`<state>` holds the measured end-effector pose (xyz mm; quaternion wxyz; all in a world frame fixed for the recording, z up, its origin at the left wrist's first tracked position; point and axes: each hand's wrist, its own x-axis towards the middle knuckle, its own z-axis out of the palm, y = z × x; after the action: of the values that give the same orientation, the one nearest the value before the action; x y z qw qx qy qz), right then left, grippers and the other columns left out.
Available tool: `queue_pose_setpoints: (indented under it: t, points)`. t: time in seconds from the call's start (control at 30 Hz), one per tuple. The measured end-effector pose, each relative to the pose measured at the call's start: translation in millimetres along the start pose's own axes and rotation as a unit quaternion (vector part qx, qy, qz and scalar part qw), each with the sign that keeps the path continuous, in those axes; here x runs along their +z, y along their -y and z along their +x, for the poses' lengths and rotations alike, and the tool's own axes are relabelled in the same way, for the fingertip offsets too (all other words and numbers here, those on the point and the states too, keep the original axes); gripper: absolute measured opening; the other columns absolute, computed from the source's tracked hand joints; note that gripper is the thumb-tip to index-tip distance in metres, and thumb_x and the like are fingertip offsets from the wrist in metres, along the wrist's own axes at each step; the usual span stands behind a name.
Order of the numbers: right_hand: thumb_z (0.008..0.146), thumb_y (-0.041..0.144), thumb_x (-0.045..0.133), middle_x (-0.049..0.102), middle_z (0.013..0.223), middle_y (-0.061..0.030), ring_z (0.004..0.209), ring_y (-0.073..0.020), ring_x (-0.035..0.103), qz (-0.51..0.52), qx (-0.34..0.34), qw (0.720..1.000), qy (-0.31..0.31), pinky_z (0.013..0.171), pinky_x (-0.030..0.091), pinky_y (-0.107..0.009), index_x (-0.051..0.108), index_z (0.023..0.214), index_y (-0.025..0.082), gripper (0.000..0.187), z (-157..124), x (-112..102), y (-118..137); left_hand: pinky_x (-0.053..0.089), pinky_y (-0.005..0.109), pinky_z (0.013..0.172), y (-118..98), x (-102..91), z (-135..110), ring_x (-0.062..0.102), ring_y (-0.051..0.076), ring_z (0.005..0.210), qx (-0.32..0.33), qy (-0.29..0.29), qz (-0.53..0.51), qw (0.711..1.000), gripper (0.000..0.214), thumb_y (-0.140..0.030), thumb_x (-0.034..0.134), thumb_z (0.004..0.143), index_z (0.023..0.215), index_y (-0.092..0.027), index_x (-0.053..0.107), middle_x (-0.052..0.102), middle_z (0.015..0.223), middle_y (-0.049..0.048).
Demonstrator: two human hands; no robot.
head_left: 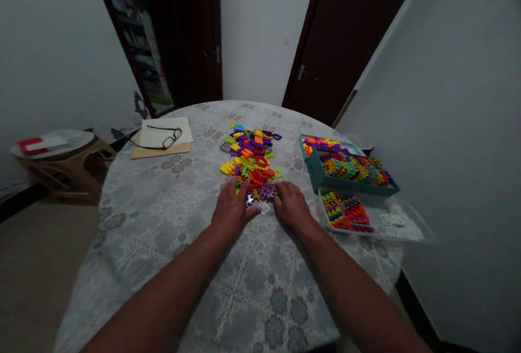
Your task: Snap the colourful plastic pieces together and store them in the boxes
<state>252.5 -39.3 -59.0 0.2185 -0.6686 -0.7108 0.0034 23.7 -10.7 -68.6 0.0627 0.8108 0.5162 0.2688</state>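
Note:
A heap of small coloured plastic interlocking pieces [251, 155] lies in the middle of a round table with a grey patterned cloth [171, 217]. My left hand [231, 209] rests palm down at the heap's near edge, fingers curled over a pale piece [249, 199]. My right hand [292, 205] lies beside it, its fingers bent onto the cloth and touching a purple piece [267, 190]. Between the two hands sits a small white square piece [265, 208].
A teal box [315, 176] full of coloured pieces stands at the right, with a clear lid [401, 225] holding more pieces in front of it. Glasses [171, 138] lie on papers at the far left. A wooden stool [65, 165] stands beside the table. Two dark doors are behind.

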Motion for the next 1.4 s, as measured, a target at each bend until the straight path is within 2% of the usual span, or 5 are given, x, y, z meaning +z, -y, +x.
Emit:
queue_pose_setpoints:
  t: [0.3,0.8,1.0,1.17,1.4]
  points:
    - [0.097,0.013,0.051,0.074,0.122,-0.016,0.118,-0.0297,0.065,0.084,-0.003,0.992,-0.096,0.11,0.05,-0.043,0.073,0.121,0.017,0.033,17,18,-21,0.041,0.068,0.127,-15,37.4,56,0.042,0.048,0.159,0.062,-0.036,-0.076,0.995,0.083,-0.033,0.094,0.082,0.155,-0.022,0.056,0.037,0.174,0.0242]
    - [0.102,0.027,0.054,0.077,0.112,-0.0116,0.108,-0.0272,0.072,0.214,0.048,0.961,-0.169,0.102,0.055,-0.041,0.076,0.112,0.021,0.025,22,11,-21,0.048,0.061,0.121,14,31.0,79,0.056,0.04,0.143,0.113,-0.093,-0.098,0.984,0.053,-0.03,0.083,0.093,0.143,-0.021,0.065,0.056,0.153,0.02]
    - [0.104,0.036,0.052,0.077,0.109,-0.0115,0.107,-0.0275,0.071,0.225,0.071,0.944,-0.229,0.1,0.055,-0.042,0.075,0.113,0.021,0.028,22,4,-18,0.049,0.054,0.117,5,4.3,81,0.061,0.035,0.13,0.107,-0.153,-0.145,0.972,0.033,-0.037,0.077,0.098,0.127,-0.022,0.07,0.066,0.134,0.0162]
    - [0.106,0.038,0.052,0.075,0.112,-0.0106,0.109,-0.0263,0.069,0.255,0.056,0.929,-0.261,0.103,0.054,-0.042,0.073,0.114,0.021,0.028,19,-4,-8,0.053,0.041,0.087,-3,-28.7,84,0.062,0.025,0.083,-0.05,-0.128,-0.236,0.962,0.033,-0.054,0.074,0.097,0.083,-0.025,0.064,0.064,0.082,0.0019]
    - [0.105,0.039,0.058,0.076,0.102,-0.005,0.098,-0.0225,0.07,0.337,-0.014,0.923,-0.186,0.094,0.055,-0.035,0.074,0.106,0.023,0.023,8,-14,16,0.043,0.029,0.06,-21,-27.6,85,0.054,0.019,0.065,-0.263,-0.022,-0.549,0.793,0.036,-0.058,0.063,0.092,0.077,-0.025,0.062,0.058,0.067,-0.0005]
